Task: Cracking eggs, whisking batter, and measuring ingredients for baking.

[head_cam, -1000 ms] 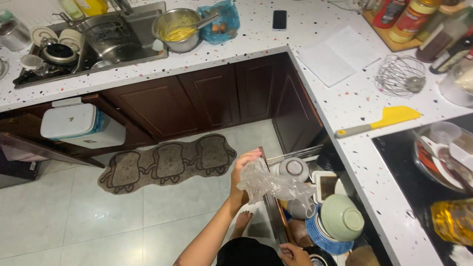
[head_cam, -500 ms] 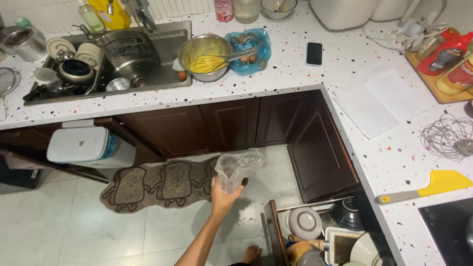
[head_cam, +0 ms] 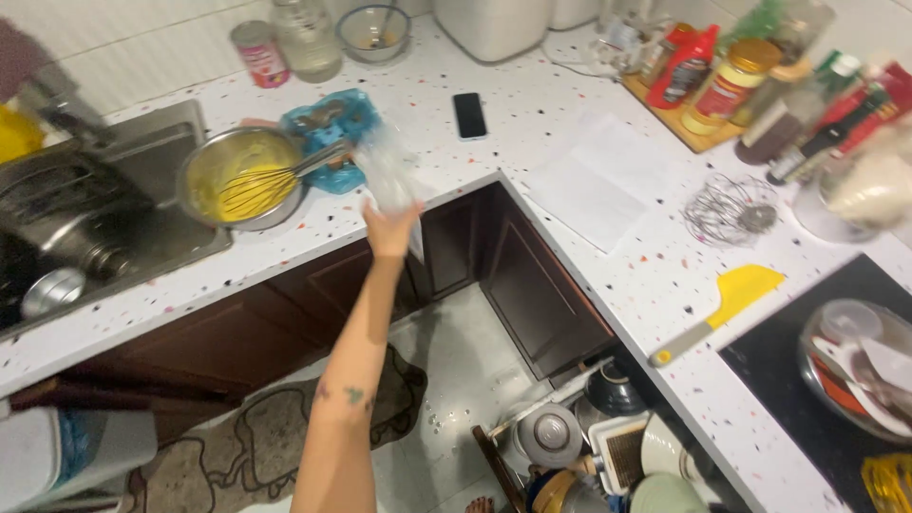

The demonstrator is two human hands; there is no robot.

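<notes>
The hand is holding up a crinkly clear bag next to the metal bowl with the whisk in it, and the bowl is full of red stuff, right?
Not quite. The head view shows the left hand holding the crinkly clear bag beside the metal bowl with the whisk in it, but the mix in the bowl is yellow, not red.

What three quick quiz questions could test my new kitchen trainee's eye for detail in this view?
1. True or false: the left hand holds a clear plastic bag over the counter edge.
2. What rests in the metal bowl of yellow batter?
3. The yellow spatula lies: A) in the sink, B) on the counter, C) in the drawer.

Key: 1 true; 2 a whisk; 3 B.
</notes>
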